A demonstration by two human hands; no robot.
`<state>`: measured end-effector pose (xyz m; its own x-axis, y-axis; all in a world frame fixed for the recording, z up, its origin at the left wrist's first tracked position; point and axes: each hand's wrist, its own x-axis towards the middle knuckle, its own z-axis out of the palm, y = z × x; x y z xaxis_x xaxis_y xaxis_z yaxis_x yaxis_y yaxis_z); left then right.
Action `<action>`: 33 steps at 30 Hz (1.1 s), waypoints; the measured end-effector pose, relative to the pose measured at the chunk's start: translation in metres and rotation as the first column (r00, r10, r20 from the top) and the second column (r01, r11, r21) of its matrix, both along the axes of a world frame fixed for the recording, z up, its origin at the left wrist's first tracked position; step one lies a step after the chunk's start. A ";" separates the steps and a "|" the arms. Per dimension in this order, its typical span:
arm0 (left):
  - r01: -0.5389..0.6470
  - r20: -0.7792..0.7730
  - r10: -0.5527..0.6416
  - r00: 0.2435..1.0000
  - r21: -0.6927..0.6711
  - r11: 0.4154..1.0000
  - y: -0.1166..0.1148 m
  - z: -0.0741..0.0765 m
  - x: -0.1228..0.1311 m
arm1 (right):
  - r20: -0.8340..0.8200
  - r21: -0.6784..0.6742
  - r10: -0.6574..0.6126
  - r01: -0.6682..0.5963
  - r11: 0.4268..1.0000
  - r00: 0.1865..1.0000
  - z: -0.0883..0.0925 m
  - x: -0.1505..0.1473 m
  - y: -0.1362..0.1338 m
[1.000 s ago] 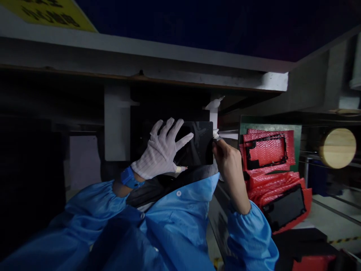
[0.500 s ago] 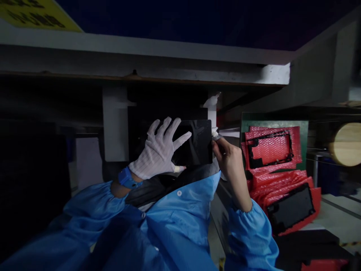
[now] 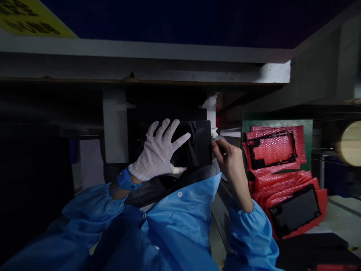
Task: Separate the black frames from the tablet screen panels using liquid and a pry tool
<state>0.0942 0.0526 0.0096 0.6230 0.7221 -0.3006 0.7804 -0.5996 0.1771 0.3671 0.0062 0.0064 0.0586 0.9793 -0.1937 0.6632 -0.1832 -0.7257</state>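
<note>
A glossy black flat panel (image 3: 199,141) with rounded corners lies in front of my body, with reflections on its surface. My left hand (image 3: 160,150), in a white striped glove with a bare thumb tip, rests flat over its left part with the fingers spread. Bare, my right hand (image 3: 228,152) is at the panel's right edge, thumb and forefinger pinched together. Whether they grip the edge or something small there is hidden. Just above those fingertips sits a small crumpled white bit (image 3: 214,132). Around my left wrist is a blue band (image 3: 127,180).
To the right, a green board (image 3: 278,122) carries red bubble-wrap pouches (image 3: 282,180) with a thin black frame (image 3: 272,148) and a dark panel (image 3: 296,210) on them. A shelf edge (image 3: 169,71) crosses ahead. A round wooden top (image 3: 351,143) stands far right.
The camera view has shifted slightly. Both hands keep the same pose at the black panel, and nothing has visibly been taken up or let go.
</note>
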 end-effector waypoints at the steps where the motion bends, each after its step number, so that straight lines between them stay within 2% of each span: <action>1: -0.006 -0.005 0.006 1.000 0.005 1.000 0.000 -0.001 0.000 | -0.005 0.001 0.004 -0.004 1.000 1.000 0.000 0.001 0.000; 13: -0.023 -0.049 0.022 0.999 -0.028 0.999 0.002 0.001 0.002 | -0.069 -0.006 0.038 -0.038 0.999 0.997 -0.005 0.008 0.004; 19: -0.020 -0.035 0.018 0.999 -0.058 0.998 0.004 0.008 0.003 | -0.105 -0.032 0.045 -0.049 0.998 0.993 -0.006 0.012 0.006; 27: -0.015 -0.033 0.015 0.999 0.025 1.000 -0.002 -0.006 -0.001 | -0.150 -0.089 0.031 -0.045 0.995 0.988 -0.006 0.014 0.006; 33: -0.006 -0.041 0.007 0.999 0.025 1.000 -0.001 -0.005 0.000 | -0.154 -0.076 0.015 -0.027 0.997 0.988 -0.009 0.015 0.004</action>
<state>0.0939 0.0517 0.0048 0.6059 0.7337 -0.3076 0.7906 -0.5984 0.1302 0.3819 0.0106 -0.0029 0.0018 0.9616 -0.2744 0.5493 -0.2303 -0.8033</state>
